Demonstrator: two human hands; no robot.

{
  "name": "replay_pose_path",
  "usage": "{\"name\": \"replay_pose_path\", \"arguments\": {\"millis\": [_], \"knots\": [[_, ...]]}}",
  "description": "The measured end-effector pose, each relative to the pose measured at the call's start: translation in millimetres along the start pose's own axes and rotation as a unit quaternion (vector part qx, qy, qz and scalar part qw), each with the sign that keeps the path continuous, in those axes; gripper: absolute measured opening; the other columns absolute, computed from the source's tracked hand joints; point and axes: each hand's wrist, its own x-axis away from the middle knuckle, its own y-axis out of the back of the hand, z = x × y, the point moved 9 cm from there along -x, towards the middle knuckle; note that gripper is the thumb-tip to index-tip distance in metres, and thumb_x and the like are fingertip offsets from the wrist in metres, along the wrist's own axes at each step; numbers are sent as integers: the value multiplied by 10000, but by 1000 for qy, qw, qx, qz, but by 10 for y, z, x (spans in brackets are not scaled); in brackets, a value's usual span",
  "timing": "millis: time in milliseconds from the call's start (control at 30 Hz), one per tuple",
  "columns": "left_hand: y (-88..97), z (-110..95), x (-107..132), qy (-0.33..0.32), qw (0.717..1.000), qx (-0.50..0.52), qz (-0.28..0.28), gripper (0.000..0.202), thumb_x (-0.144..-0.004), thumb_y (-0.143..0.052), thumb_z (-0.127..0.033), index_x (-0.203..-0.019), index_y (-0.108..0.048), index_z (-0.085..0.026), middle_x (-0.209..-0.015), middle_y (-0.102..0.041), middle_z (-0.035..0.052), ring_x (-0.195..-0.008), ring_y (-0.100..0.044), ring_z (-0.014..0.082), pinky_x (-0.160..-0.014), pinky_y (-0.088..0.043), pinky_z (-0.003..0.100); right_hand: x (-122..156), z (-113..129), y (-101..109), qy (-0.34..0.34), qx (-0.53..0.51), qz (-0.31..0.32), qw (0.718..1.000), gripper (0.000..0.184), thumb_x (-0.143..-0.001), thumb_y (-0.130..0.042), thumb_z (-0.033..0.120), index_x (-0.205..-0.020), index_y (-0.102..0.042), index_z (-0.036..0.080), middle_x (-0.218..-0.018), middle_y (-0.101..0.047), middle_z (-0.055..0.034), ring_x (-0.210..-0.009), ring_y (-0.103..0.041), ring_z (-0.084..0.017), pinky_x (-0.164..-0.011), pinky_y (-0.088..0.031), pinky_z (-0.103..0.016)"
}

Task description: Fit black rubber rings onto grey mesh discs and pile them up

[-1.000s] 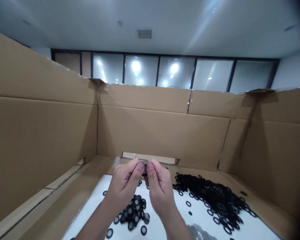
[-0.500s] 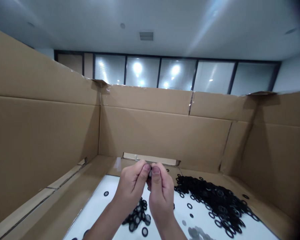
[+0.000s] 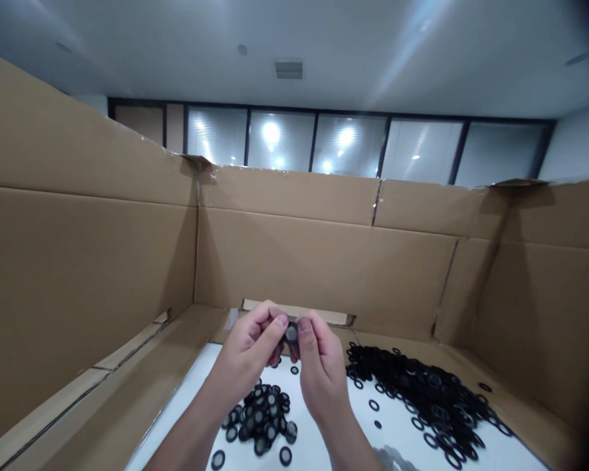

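My left hand (image 3: 248, 356) and my right hand (image 3: 321, 366) meet in front of me, above a white surface (image 3: 324, 445). Both pinch one small black ring with a grey mesh centre (image 3: 291, 333) between thumbs and forefingers. Its round face is turned toward me. Below the hands lies a small heap of similar rings with mesh centres (image 3: 262, 415). A large pile of plain black rings (image 3: 422, 392) spreads out to the right of my right hand.
Tall cardboard walls (image 3: 319, 261) enclose the white surface on the left, back and right. A few grey mesh discs (image 3: 390, 458) lie at the bottom edge. Several loose rings are scattered between the two piles. Windows and a ceiling show above the cardboard.
Both hands have lifted slightly and parted a little, and the pinched ring has turned so that its mesh face is visible. The view has shifted slightly.
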Motion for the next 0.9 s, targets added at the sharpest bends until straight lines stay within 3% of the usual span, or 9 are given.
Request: {"name": "replay_pose_path", "arguments": {"millis": [100, 200, 267, 500, 667, 833, 900], "knots": [[7, 0, 17, 31, 998, -14, 60, 234, -981, -550, -400, -935, -592, -175, -682, -529, -36, -572, -486, 92, -527, -416, 204, -13, -57, 94, -10, 53, -9, 998, 422, -1059, -387, 445, -711, -431, 209, -595, -401, 50, -534, -382, -110, -502, -303, -227], [-12, -30, 62, 34, 991, -38, 122, 244, -986, -540, -374, -867, -581, -165, -649, -535, -31, -575, -510, 96, -541, -429, 209, -17, -92, 113, -23, 86, -1, 996, 444, -1049, -388, 475, -690, -392, 214, -585, -356, 58, -521, -353, -109, -493, -272, -237], [-10, -51, 80, 30, 989, -44, 135, 248, -987, -537, -354, -821, -555, -170, -628, -517, -40, -567, -508, 92, -534, -423, 202, -19, -102, 106, -29, 93, 6, 995, 449, -1046, -385, 486, -687, -382, 215, -583, -342, 60, -518, -344, -109, -495, -263, -241], [125, -83, 53, 18, 996, -67, 50, 209, -974, -565, -321, -842, -607, -165, -639, -500, -49, -543, -508, 82, -538, -428, 206, -32, -41, 84, -8, 110, 32, 993, 442, -1056, -378, 450, -691, -435, 206, -599, -444, 36, -553, -426, -122, -537, -306, -247], [70, -104, 75, -8, 993, -75, 86, 277, -995, -517, -401, -844, -570, -176, -637, -531, -34, -573, -515, 108, -552, -430, 227, -27, 104, 45, 51, 167, 35, 984, 396, -1054, -382, 333, -680, -411, 206, -588, -439, 42, -542, -426, -115, -542, -301, -240], [115, -170, 63, -62, 977, -201, 34, 414, -1027, -439, -424, -688, -457, -186, -603, -432, -42, -558, -410, 100, -533, -320, 238, -7, 172, -6, 76, 178, 32, 981, 369, -1043, -390, 272, -679, -379, 213, -581, -422, 48, -525, -412, -112, -519, -293, -232], [75, -152, 61, -67, 976, -206, 31, 424, -1036, -418, -411, -673, -419, -191, -605, -389, -48, -548, -365, 97, -522, -287, 240, 8, 179, -13, 78, 169, 19, 982, 374, -1048, -380, 273, -679, -383, 215, -580, -431, 45, -519, -416, -113, -519, -304, -233]]}}
